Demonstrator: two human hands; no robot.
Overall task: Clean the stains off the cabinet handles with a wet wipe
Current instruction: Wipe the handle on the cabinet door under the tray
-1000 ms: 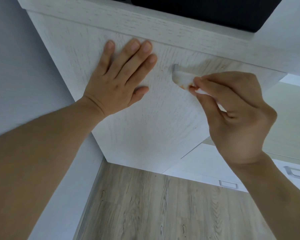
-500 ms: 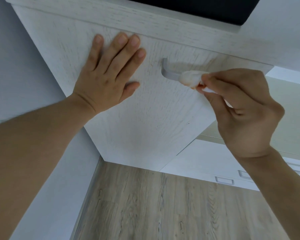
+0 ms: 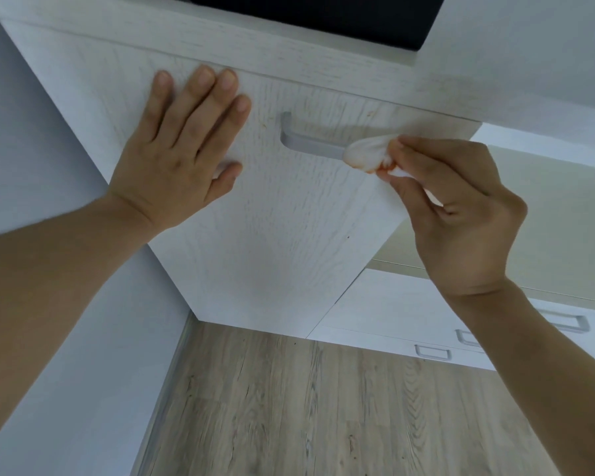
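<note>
Left hand: the left hand (image 3: 172,156) lies flat against the white cabinet door (image 3: 282,235), fingers spread and pointing up toward the door's top edge, thumb out to the side; it holds nothing.
Right hand: the right hand (image 3: 461,214) pinches a bunched wet wipe (image 3: 366,152) between thumb and fingertips, the other fingers curled in.
Wipe: white, crumpled into a wad, with orange-brown staining along its lower edge near the fingertips; it is pressed against the right part of the handle.
Handle: the grey bar handle (image 3: 310,142) runs across the upper part of the door; its left end and middle are bare, its right end is hidden behind the wipe and hand.
Door: pale wood-grain surface, faint brownish marks above the handle.
Other handles: further small handles (image 3: 431,352) show on the low white drawers at the lower right, well apart from both hands.
Floor: grey-brown wood planks (image 3: 323,407) below the cabinet.
</note>
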